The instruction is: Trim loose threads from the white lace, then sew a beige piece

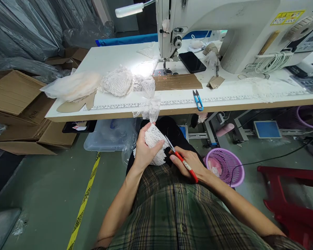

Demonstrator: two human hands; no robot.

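Observation:
My left hand [145, 149] grips a piece of white lace [155, 140] over my lap, with the thumb lying across it. From its top a lace strip runs up over the table edge to more lace [120, 81] beside the sewing machine. My right hand [189, 162] is closed around red-handled scissors [185, 164]. Their metal tips point up and left, close to the right edge of the held lace. Whether the blades touch the lace is hard to tell.
The white table [112, 111] carries the sewing machine [240, 34], a black phone [192, 62], blue snips [198, 100] and cardboard [177, 82]. A purple basket [225, 165] stands right of my lap, a red stool [289, 198] farther right. A clear plastic bin [109, 135] sits under the table.

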